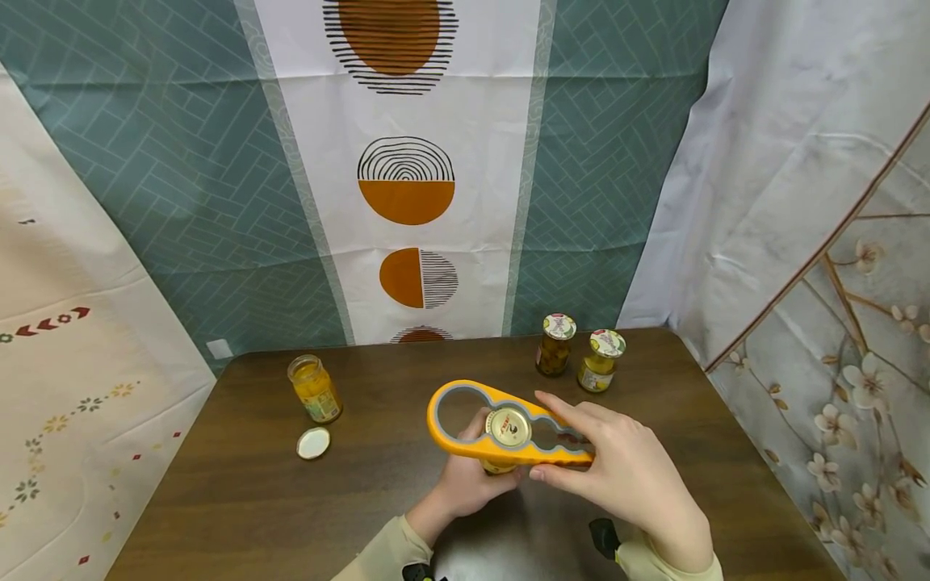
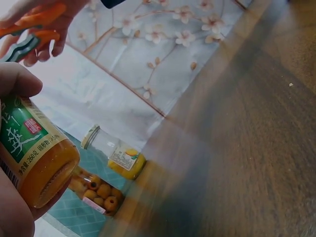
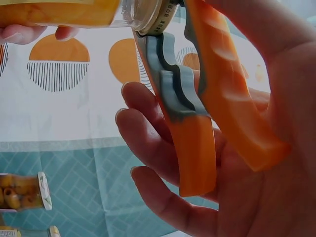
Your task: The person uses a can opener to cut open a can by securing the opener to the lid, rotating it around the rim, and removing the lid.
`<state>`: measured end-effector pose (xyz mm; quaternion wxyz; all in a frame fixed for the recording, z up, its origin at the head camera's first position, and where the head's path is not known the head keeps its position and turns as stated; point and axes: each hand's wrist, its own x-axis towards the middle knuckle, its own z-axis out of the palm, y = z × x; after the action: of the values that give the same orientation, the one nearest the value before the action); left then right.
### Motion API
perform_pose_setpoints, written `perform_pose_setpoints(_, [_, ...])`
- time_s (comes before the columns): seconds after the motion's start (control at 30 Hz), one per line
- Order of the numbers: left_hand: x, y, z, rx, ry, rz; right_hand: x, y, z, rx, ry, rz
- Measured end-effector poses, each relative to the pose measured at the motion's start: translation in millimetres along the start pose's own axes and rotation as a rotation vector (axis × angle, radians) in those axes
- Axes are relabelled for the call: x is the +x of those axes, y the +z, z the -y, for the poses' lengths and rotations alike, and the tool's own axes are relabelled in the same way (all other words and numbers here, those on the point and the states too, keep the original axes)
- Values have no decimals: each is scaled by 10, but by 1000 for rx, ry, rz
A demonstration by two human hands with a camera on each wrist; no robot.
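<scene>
Currently, the left grip (image 1: 467,484) grasps a gold-lidded glass jar (image 2: 37,153), and the right grip (image 1: 621,456) holds an orange-and-grey plastic opener (image 1: 538,456) around its lid (image 1: 508,426). Beyond the right grip stands a brown-filled glass jar (image 1: 554,355).

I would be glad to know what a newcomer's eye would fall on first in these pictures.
Most likely the bright orange jar opener at front centre, held in the person's right grip and set around the gold lid of a green-labelled jar in the left grip. Next, perhaps, the orange shapes on the white panel behind the table, then the open yellow jar on the table's left, a loose lid beside it.
</scene>
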<state>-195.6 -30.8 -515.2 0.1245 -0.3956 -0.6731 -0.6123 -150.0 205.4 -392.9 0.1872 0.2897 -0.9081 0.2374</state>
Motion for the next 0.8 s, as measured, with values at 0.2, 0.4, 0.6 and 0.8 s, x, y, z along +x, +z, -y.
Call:
perform_pose_setpoints(0.2, [-1,-6,4,23,0,-13,4,-1,1,-12,-12,-20])
perform_pose_setpoints(0.4, [96,-40,-296,10,-14,-28,1,10,-1,-26,-23,-35])
perform_pose_setpoints(0.6, [86,-42,-289,3,-37,-28,2,9,-13,-7,-48,-33])
perform_pose_setpoints(0.8, [-10,-22,-33,3,-33,-32,11,12,-3,19,-82,-67])
